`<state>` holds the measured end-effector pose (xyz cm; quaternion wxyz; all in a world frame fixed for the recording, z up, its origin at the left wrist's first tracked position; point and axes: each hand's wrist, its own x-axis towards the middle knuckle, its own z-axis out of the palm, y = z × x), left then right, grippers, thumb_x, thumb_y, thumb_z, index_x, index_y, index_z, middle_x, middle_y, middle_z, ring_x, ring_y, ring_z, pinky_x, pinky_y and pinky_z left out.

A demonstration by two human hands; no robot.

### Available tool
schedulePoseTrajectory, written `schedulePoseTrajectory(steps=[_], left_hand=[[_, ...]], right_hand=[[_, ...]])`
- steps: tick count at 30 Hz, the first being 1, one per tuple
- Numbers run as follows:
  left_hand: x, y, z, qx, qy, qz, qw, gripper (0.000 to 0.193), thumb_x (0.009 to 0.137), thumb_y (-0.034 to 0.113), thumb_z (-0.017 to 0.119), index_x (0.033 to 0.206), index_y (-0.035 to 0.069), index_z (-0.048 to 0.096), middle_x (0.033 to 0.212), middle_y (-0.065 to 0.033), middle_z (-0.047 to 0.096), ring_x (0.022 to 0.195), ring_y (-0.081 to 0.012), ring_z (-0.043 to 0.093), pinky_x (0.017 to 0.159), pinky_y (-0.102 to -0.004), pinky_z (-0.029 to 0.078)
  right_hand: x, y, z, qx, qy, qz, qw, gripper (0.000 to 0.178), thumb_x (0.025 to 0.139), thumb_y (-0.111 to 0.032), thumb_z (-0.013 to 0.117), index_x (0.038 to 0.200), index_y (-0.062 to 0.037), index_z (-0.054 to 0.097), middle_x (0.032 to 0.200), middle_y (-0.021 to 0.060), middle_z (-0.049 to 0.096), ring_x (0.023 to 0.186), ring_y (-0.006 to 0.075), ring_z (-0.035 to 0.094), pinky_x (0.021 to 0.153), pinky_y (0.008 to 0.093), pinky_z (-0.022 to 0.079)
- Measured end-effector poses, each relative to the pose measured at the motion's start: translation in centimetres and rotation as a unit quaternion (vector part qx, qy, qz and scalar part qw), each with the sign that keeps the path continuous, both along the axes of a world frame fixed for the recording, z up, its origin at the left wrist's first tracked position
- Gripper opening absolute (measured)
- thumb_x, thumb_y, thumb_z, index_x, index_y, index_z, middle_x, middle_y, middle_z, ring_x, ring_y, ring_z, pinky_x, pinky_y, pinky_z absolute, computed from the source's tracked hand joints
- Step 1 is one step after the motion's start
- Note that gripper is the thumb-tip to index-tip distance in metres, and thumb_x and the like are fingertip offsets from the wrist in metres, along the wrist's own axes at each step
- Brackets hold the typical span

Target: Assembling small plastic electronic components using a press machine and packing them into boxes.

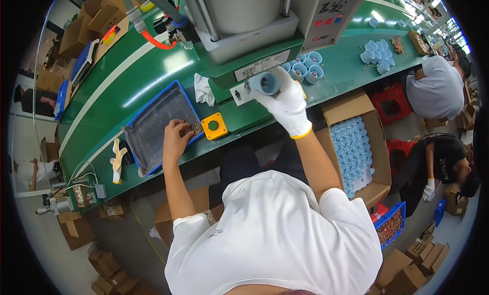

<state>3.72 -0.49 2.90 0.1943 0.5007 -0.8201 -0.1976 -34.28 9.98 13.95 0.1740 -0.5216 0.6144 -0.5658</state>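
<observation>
Blue caps: 1 pale blue cap point(267, 83) sits in the gloved right hand point(286, 104), fingers wrapped around it, held up at the front of the press machine point(244, 20) just under its grey column. More blue caps point(307, 66) with small metal bits inside stand on the green surface point(127, 86) right behind that hand, another cluster point(377, 53) lies further along, and an open cardboard box point(356, 147) beside the person's right arm is packed with them.

The bare left hand point(175, 137) rests in the near corner of the blue tray point(153, 127), fingers curled onto a small heap of brown metal parts point(189, 130) (whether it has pinched any I cannot tell). A yellow push-button box point(214, 126) sits just beside the tray.

It looks like the loading step: cap presented to the machine, left hand gathering an insert. The next move seems to call for a fine pinch of 1 small part and a steady cap.
</observation>
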Motion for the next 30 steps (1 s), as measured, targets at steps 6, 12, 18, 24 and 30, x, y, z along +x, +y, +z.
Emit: schedulePoseTrajectory(steps=[6,12,18,24,30], left_hand=[[-0.6,-0.2,1.5,0.035,-0.095,0.004,0.995,0.016,0.085,0.013,0.088,0.098,0.005,0.086,0.118,-0.0103,0.072,0.112,-0.0355,0.066,0.100,-0.0454,0.055],[-0.7,-0.2,1.1,0.039,-0.052,0.007,0.998,0.017,0.085,0.013,0.087,0.099,0.004,0.085,0.119,-0.0114,0.072,0.111,-0.0364,0.066,0.100,-0.0465,0.055],[-0.8,-0.5,1.7,0.025,-0.089,-0.039,0.995,0.012,0.090,0.009,0.082,0.100,0.001,0.081,0.118,-0.0131,0.072,0.111,-0.0378,0.066,0.099,-0.0471,0.055],[-5.3,1.1,5.6,0.035,0.169,0.016,0.985,0.014,0.101,0.007,0.074,0.111,-0.001,0.071,0.100,-0.0162,0.071,0.089,-0.0305,0.069,0.083,-0.0391,0.055],[-16.5,-0.9,12.4,0.047,0.185,-0.072,0.979,0.025,0.094,0.012,0.083,0.115,0.000,0.075,0.095,-0.0173,0.073,0.080,-0.0301,0.071,0.076,-0.0376,0.056]], right_hand=[[2.1,-2.1,-0.9,-0.020,0.181,-0.023,0.983,0.041,0.087,-0.028,0.088,0.114,-0.0043,0.068,0.101,0.0175,0.075,0.090,0.0432,0.076,0.077,0.0489,0.061],[2.4,-2.6,-1.1,-0.030,0.202,-0.027,0.979,0.040,0.087,-0.028,0.088,0.112,-0.0046,0.067,0.098,0.0175,0.073,0.087,0.0430,0.075,0.075,0.0492,0.061],[2.6,-2.6,0.5,0.082,0.256,-0.045,0.962,0.042,0.086,-0.033,0.087,0.110,-0.0030,0.070,0.100,0.0181,0.072,0.092,0.0419,0.075,0.078,0.0502,0.061],[-2.8,0.7,-5.2,-0.158,0.225,-0.111,0.955,0.038,0.085,-0.014,0.083,0.119,0.0001,0.073,0.116,0.0185,0.077,0.102,0.0410,0.073,0.092,0.0463,0.059],[-6.0,2.1,-10.6,-0.160,0.299,-0.099,0.935,0.033,0.089,-0.010,0.078,0.120,-0.0020,0.071,0.117,0.0159,0.075,0.108,0.0424,0.071,0.099,0.0503,0.058]])
